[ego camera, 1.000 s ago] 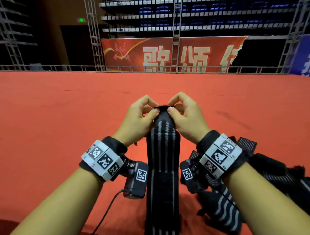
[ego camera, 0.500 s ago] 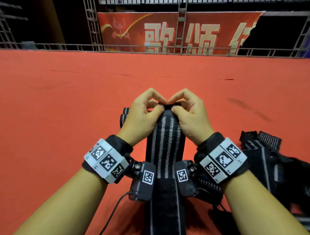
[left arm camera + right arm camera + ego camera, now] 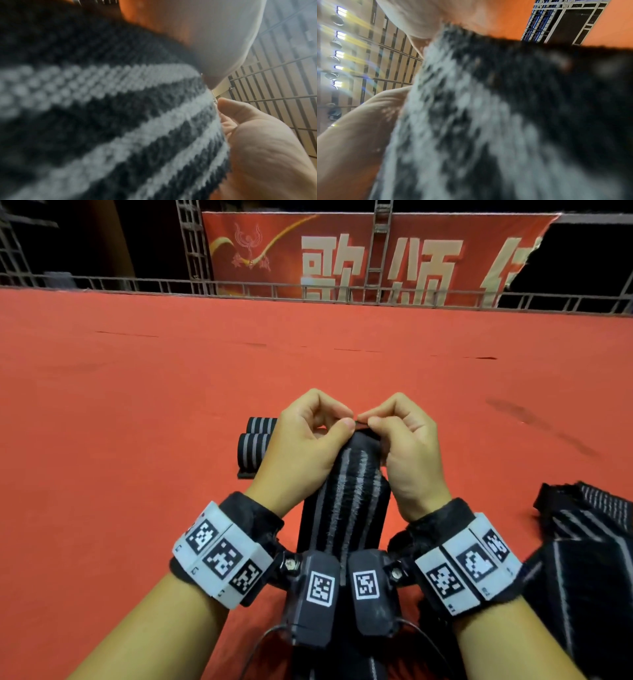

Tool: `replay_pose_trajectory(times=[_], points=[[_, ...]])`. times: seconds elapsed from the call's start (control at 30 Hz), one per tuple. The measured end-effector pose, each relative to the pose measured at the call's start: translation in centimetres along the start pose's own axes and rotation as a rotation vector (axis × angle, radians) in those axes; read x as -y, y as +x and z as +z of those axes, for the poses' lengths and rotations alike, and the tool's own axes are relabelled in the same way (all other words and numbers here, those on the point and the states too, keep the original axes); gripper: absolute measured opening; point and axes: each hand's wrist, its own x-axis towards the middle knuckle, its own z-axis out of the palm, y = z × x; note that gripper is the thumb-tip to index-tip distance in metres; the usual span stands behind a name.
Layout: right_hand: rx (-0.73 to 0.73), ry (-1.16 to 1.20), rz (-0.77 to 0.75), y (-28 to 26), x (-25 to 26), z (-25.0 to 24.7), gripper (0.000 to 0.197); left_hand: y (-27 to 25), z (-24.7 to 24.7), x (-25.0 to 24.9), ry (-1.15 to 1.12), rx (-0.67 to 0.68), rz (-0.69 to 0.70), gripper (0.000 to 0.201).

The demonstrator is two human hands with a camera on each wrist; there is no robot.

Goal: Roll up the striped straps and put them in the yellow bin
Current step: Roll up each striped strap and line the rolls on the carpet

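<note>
A black strap with grey stripes point(image 3: 346, 501) runs from between my wrists up to my fingertips. My left hand point(image 3: 342, 424) and right hand point(image 3: 373, 422) both pinch its far end, thumbs against curled forefingers, the end folded over between them. In the left wrist view the strap point(image 3: 120, 121) fills the picture, blurred, with my left hand point(image 3: 257, 148) at its edge. The right wrist view shows the same strap point(image 3: 488, 121) close up beside my right hand point(image 3: 359, 128). The yellow bin is not in view.
Two rolled striped straps point(image 3: 255, 436) lie on the red carpet point(image 3: 137, 440) just left of my left hand. A heap of loose striped straps point(image 3: 582, 542) lies to the right. A metal railing point(image 3: 308, 289) and a red banner bound the carpet's far edge.
My view has tilted down and the two rolled straps have come into sight. Both hands keep pinching the strap's end, and my wrists have drawn closer together.
</note>
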Motion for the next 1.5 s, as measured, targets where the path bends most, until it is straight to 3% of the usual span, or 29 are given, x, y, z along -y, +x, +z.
replay_pose_trajectory(times=[0.2,0.3,0.43,0.57,0.8,0.9,1.07,1.23,1.37,1.5], points=[[0.094,-0.169,0.125,0.9,-2.2,-1.8,0.011,0.4,0.8,2.6,0.033,-0.002,0.041,0.01],[0.139,-0.275,0.07,1.3,-3.1,-2.5,0.016,0.3,1.0,3.9,0.021,0.014,0.004,0.009],[0.146,-0.361,-0.008,1.5,-4.4,-2.5,0.008,0.8,1.0,4.9,0.048,0.053,-0.059,0.006],[0.14,-0.394,-0.06,1.4,-5.4,-2.6,0.008,1.3,0.2,5.6,0.188,0.184,-0.1,0.02],[0.219,-0.318,-0.035,1.4,-5.4,-2.8,0.004,1.4,-0.3,6.1,0.258,0.215,0.026,0.019],[0.194,-0.35,-0.112,1.6,-4.9,-2.9,0.003,1.0,0.2,5.6,0.247,0.217,0.039,0.017],[0.158,-0.403,-0.179,1.2,-4.8,-2.5,0.004,1.0,0.1,5.2,0.107,0.27,-0.106,0.021],[0.127,-0.409,-0.188,1.3,-5.1,-2.4,0.003,0.8,0.4,5.1,0.035,0.279,-0.145,0.018],[0.128,-0.434,-0.222,1.2,-5.1,-2.1,0.006,0.9,0.9,4.7,-0.067,0.25,-0.261,0.039],[0.203,-0.535,-0.297,0.9,-5.1,-2.2,0.01,1.0,0.9,4.9,-0.046,0.217,-0.316,0.016]])
